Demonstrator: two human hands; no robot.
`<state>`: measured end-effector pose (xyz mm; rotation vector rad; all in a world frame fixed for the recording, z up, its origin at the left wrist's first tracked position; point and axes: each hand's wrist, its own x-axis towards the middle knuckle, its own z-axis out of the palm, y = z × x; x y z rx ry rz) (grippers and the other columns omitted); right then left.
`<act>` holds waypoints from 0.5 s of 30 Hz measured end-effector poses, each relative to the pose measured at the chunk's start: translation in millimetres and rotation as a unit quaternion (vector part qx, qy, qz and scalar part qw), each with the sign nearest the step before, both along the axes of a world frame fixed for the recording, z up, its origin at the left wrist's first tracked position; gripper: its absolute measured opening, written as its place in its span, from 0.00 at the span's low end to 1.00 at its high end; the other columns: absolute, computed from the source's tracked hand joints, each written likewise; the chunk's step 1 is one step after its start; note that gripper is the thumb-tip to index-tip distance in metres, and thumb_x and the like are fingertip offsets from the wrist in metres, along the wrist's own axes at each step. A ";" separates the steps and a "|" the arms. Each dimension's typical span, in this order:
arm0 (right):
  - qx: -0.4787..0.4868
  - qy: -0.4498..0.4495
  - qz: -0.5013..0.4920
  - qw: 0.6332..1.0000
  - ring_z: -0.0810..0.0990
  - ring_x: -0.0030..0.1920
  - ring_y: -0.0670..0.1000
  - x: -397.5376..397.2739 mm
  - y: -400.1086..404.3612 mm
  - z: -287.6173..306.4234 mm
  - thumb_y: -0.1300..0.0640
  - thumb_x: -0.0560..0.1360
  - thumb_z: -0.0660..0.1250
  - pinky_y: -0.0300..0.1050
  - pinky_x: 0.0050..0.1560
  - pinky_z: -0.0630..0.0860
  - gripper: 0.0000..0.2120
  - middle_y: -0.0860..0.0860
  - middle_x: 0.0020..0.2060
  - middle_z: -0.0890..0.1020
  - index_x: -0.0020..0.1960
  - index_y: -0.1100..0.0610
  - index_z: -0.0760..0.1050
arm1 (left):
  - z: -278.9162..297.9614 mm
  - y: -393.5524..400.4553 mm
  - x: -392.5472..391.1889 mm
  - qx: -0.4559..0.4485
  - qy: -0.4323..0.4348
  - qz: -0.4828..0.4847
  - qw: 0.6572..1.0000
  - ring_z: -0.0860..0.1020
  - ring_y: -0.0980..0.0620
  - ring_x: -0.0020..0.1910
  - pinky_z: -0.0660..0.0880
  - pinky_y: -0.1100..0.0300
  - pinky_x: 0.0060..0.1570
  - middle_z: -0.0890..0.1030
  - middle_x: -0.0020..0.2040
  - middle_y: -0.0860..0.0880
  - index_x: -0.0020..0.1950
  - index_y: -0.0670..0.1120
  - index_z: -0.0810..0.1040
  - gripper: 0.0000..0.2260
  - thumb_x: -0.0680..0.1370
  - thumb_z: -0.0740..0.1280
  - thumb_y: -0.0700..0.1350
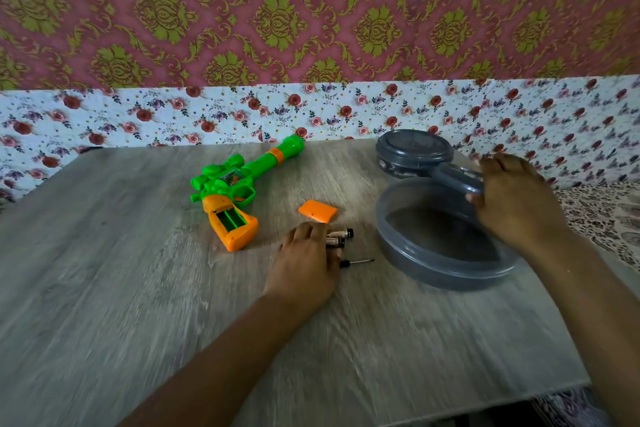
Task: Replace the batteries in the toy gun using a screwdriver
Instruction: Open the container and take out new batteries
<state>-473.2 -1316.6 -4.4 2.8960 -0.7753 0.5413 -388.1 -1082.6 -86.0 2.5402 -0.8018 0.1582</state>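
Left hand (pixel 304 263) covers batteries (pixel 341 236) beside screwdriver (pixel 356 262).

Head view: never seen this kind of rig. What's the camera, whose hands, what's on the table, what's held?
There is no machine here. A person wears one wide-angle camera on the head, looking forward and down, so both arms enter from the bottom. On the wooden table lie a green and orange toy gun with its grip compartment open and empty, the orange cover beside it, and a small screwdriver. The left hand is on the batteries. The right hand holds a grey lid over a grey tub; another lidded tub stands behind.
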 end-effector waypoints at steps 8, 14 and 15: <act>-0.005 0.012 -0.004 1.000 0.79 0.51 0.62 -3.7 -10.4 -14.8 0.63 0.72 0.67 0.55 0.50 0.78 0.19 0.62 0.52 0.80 0.63 0.61 0.70 | -4.8 -10.5 7.4 0.039 -0.010 -0.063 0.997 0.63 0.48 0.70 0.61 0.56 0.68 0.65 0.71 0.47 0.73 0.47 0.63 0.21 0.81 0.56 0.50; -0.026 0.005 0.008 1.000 0.79 0.51 0.62 -4.2 -3.1 -12.7 0.62 0.73 0.66 0.54 0.49 0.77 0.17 0.60 0.52 0.79 0.61 0.60 0.71 | -11.4 -14.5 9.8 0.072 -0.014 -0.083 0.994 0.56 0.46 0.75 0.55 0.52 0.73 0.57 0.76 0.46 0.73 0.49 0.63 0.22 0.82 0.51 0.54; -0.028 0.003 0.012 1.000 0.78 0.51 0.61 -4.4 -1.0 -12.5 0.62 0.73 0.66 0.54 0.49 0.76 0.17 0.60 0.52 0.79 0.62 0.60 0.71 | -11.8 -14.3 9.9 0.073 -0.013 -0.083 0.994 0.55 0.46 0.75 0.53 0.52 0.74 0.56 0.77 0.46 0.73 0.49 0.63 0.22 0.82 0.50 0.55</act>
